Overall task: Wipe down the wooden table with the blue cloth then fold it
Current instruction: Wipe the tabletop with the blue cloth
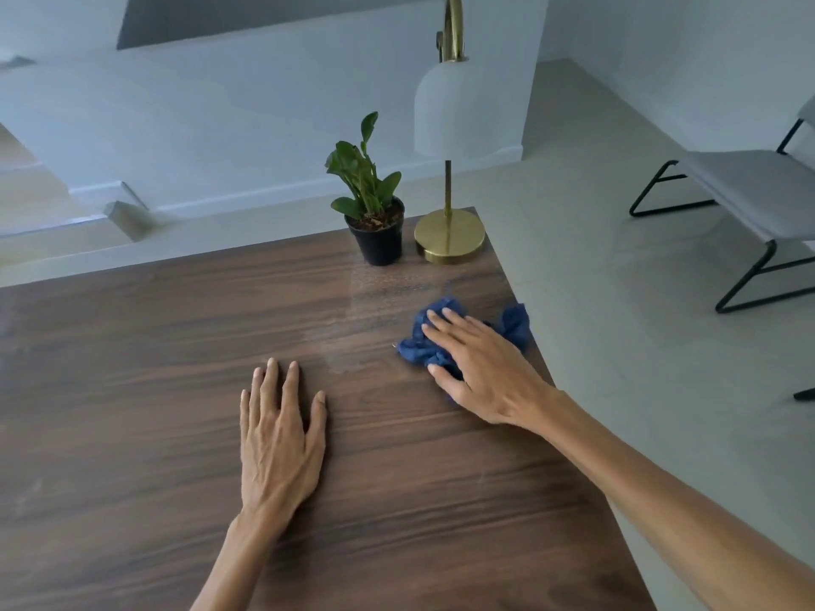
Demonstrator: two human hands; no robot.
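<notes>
A: From the head camera, the right hand (478, 368) is pressing flat, fingers straight, on the bunched blue cloth (441, 335) at about two o'clock on the wooden table (176, 346), near the right edge.

B: The left hand (280, 434) is resting open and empty. A damp sheen by the potted plant (375, 213) and lamp (449, 233) suggests wiping is partly done; folding is waiting.

A: Cloth's long axis is running nine to three.
</notes>
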